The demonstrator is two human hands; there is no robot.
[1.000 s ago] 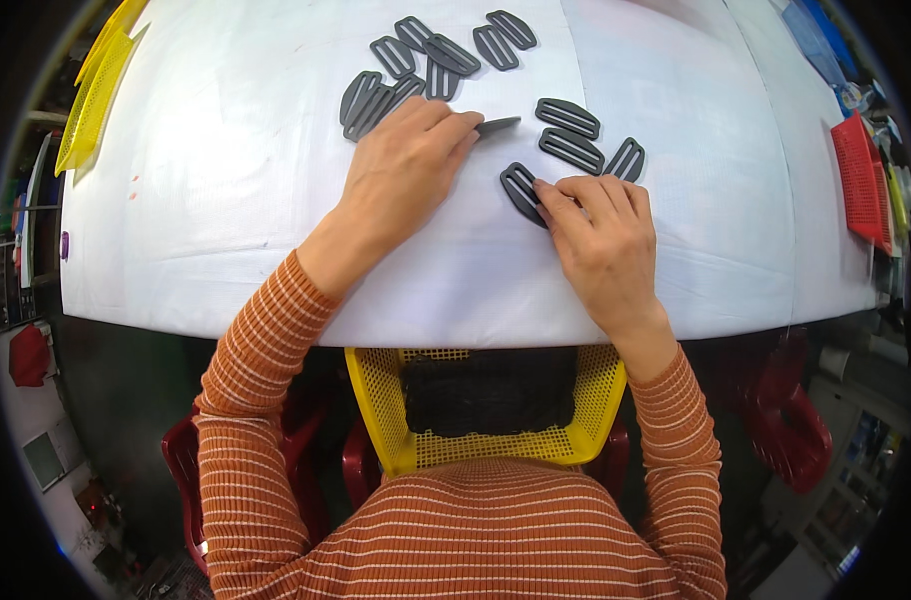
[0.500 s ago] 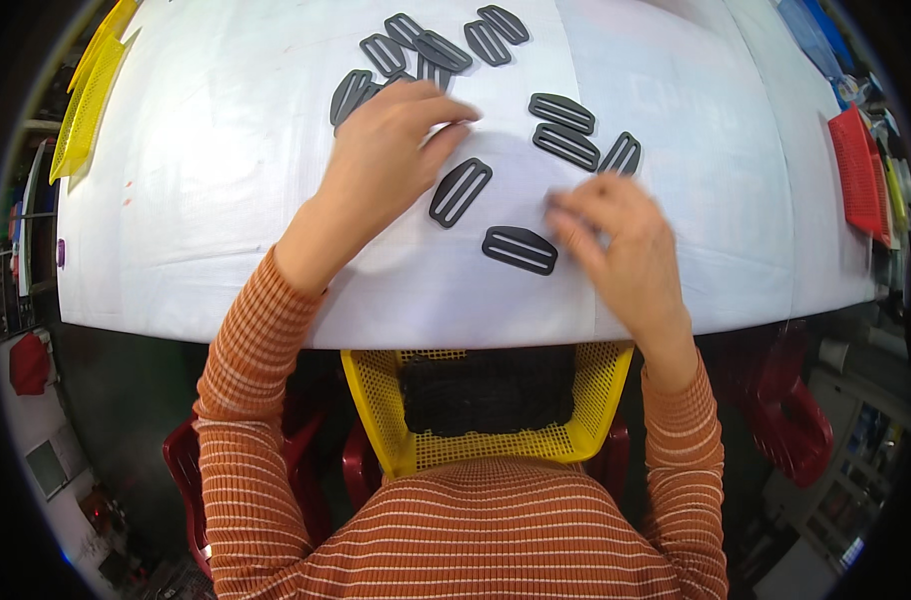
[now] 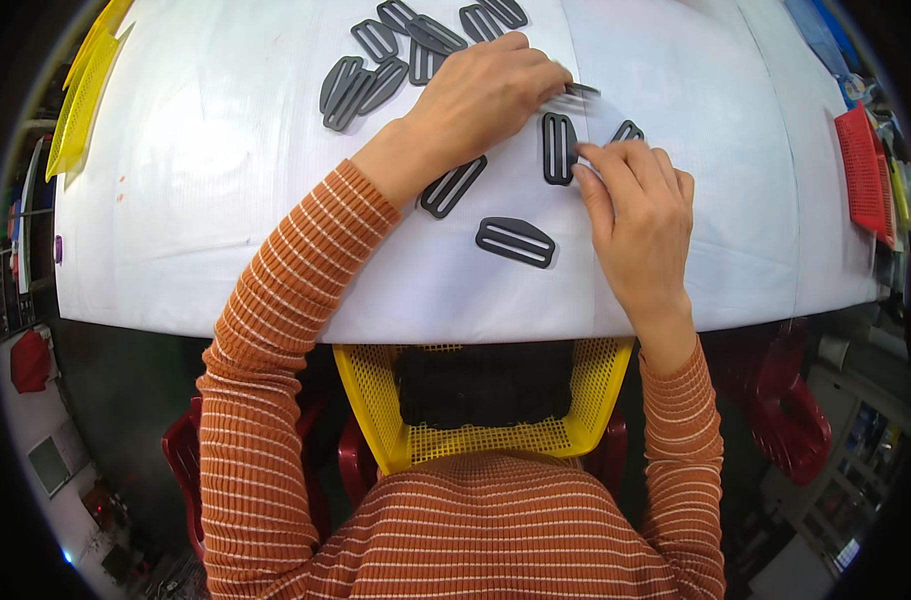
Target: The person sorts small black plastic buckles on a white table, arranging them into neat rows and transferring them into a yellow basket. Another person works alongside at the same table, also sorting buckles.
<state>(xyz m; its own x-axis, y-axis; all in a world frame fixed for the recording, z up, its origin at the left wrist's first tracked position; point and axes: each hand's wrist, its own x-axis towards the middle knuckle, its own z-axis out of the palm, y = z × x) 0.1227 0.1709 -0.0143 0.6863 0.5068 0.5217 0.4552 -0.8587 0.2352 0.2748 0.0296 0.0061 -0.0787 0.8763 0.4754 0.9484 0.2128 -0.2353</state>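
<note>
Between the thumb and fingers of my left hand (image 3: 481,95) is a black strap slide buckle (image 3: 584,90), seen nearly edge-on and slightly blurred. My right hand (image 3: 644,215) has its thumb and fingertips closed at the right edge of a second slotted buckle (image 3: 559,150), which stands lengthwise away from me. Nearer me lies a loose buckle (image 3: 517,243); another buckle (image 3: 454,187) is partly covered by my left wrist. Behind my right fingers a further buckle (image 3: 628,131) shows only in part. Several more buckles (image 3: 348,98) lie scattered and overlapping beyond my left hand.
A white-covered table (image 3: 206,230) spreads before me. Below its near edge, at my lap, sits a yellow mesh basket (image 3: 371,400) with dark contents. Yellow trays (image 3: 81,100) stand at the left edge, a red basket (image 3: 861,165) at the right. Dark red chairs (image 3: 791,410) are below.
My left hand has moved right, away from the scattered buckles, and has picked up a buckle. My right hand has moved slightly away from me to a buckle, now turned lengthwise.
</note>
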